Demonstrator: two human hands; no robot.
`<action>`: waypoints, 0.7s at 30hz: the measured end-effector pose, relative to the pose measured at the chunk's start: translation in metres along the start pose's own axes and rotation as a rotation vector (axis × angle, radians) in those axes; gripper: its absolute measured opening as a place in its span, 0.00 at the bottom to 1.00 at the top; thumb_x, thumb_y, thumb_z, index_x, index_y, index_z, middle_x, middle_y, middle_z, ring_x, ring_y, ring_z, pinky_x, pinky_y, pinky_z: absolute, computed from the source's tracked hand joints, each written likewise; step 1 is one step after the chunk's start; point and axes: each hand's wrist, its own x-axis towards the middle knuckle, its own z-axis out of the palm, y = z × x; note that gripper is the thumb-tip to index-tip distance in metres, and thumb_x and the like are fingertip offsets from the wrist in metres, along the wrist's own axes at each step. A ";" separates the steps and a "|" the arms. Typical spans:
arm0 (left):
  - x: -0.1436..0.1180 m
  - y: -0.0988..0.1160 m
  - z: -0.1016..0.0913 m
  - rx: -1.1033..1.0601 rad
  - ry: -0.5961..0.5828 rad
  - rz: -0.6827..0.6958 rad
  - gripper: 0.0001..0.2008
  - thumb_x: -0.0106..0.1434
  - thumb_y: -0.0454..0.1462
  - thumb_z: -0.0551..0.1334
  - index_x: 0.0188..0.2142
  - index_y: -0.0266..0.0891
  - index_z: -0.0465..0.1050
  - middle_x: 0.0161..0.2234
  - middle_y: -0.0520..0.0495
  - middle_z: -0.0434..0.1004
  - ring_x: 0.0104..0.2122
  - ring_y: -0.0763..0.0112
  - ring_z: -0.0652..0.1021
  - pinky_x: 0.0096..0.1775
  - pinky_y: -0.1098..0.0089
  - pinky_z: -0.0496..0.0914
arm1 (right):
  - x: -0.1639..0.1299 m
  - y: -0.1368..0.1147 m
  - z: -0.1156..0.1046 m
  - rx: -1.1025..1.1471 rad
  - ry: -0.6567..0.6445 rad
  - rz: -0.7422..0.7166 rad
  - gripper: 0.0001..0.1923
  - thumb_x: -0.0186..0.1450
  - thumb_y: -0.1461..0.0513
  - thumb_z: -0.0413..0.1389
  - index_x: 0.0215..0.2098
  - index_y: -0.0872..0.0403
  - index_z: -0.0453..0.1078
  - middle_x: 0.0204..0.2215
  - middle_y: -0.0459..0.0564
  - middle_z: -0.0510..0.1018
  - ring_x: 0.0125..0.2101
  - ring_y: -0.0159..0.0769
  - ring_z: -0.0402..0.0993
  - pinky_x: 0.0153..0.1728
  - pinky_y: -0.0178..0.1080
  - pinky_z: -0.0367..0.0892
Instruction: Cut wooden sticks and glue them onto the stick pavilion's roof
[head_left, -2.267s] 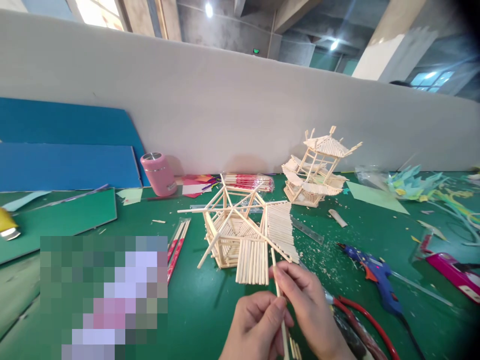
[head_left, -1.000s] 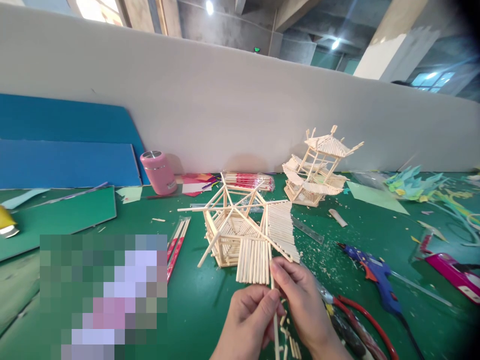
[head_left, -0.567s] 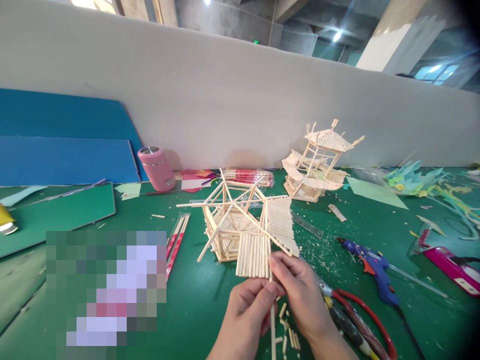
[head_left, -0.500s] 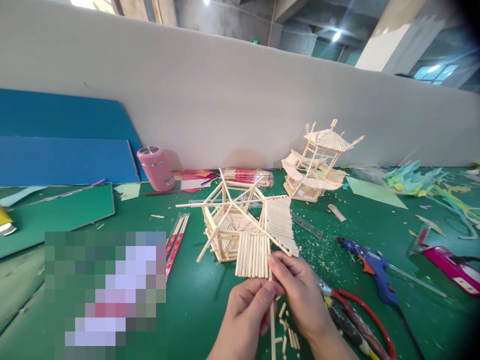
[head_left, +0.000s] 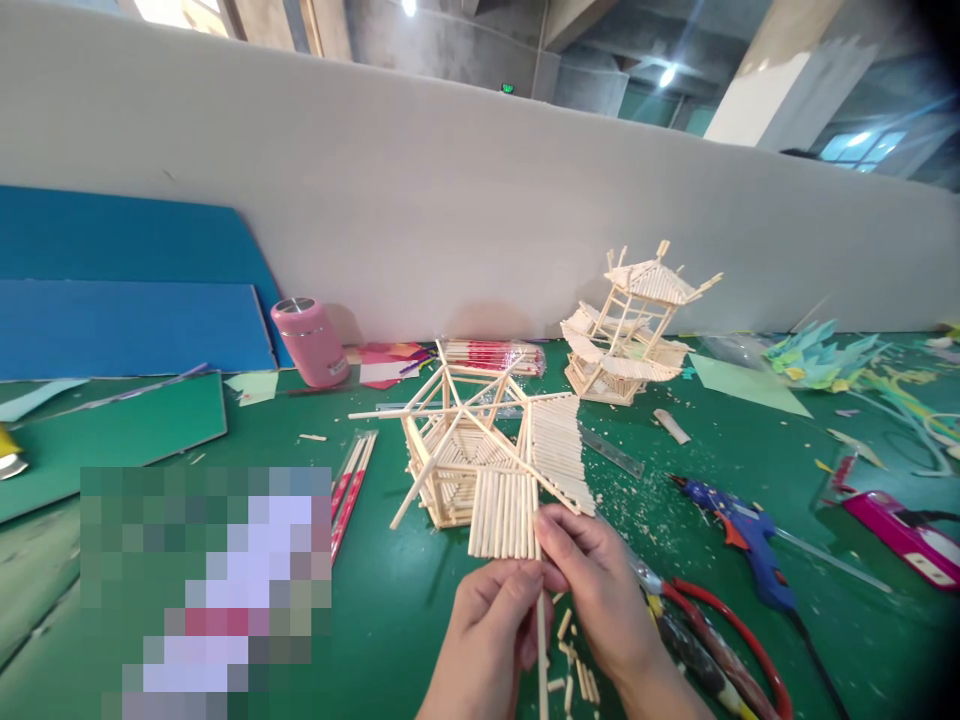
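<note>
A pixelated block hides the table at 8 o'clock, and both wrists are cut off by the bottom edge. The left hand and right hand, at 6 o'clock, both pinch one thin wooden stick, fingers closed on it; its upper end, at the near edge of the stick roof model, is hidden behind the fingers, so contact cannot be made out. Short cut stick pieces lie under the hands. Red-handled pliers lie at 5 o'clock, a blue glue gun at 4 o'clock. Compared with half a second ago, hands and stick have barely shifted.
</note>
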 end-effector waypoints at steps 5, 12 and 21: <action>0.001 0.001 0.003 -0.020 0.010 -0.013 0.11 0.52 0.40 0.62 0.21 0.33 0.76 0.13 0.55 0.59 0.17 0.78 0.57 0.22 0.74 0.50 | 0.001 -0.002 0.001 0.006 -0.005 0.007 0.18 0.63 0.57 0.50 0.18 0.53 0.57 0.14 0.38 0.56 0.18 0.26 0.52 0.19 0.31 0.50; 0.001 0.000 0.000 -0.009 -0.007 -0.010 0.13 0.51 0.42 0.63 0.19 0.33 0.75 0.13 0.56 0.57 0.17 0.78 0.56 0.22 0.74 0.50 | 0.000 -0.004 0.002 0.029 -0.022 0.008 0.18 0.64 0.57 0.49 0.18 0.53 0.56 0.14 0.38 0.55 0.18 0.26 0.51 0.20 0.31 0.50; 0.002 -0.002 -0.001 -0.003 0.002 0.010 0.13 0.50 0.42 0.64 0.19 0.33 0.76 0.13 0.55 0.59 0.17 0.78 0.57 0.23 0.75 0.51 | 0.001 -0.003 0.001 0.028 -0.015 0.011 0.17 0.63 0.57 0.50 0.18 0.53 0.56 0.15 0.37 0.55 0.19 0.26 0.50 0.20 0.32 0.49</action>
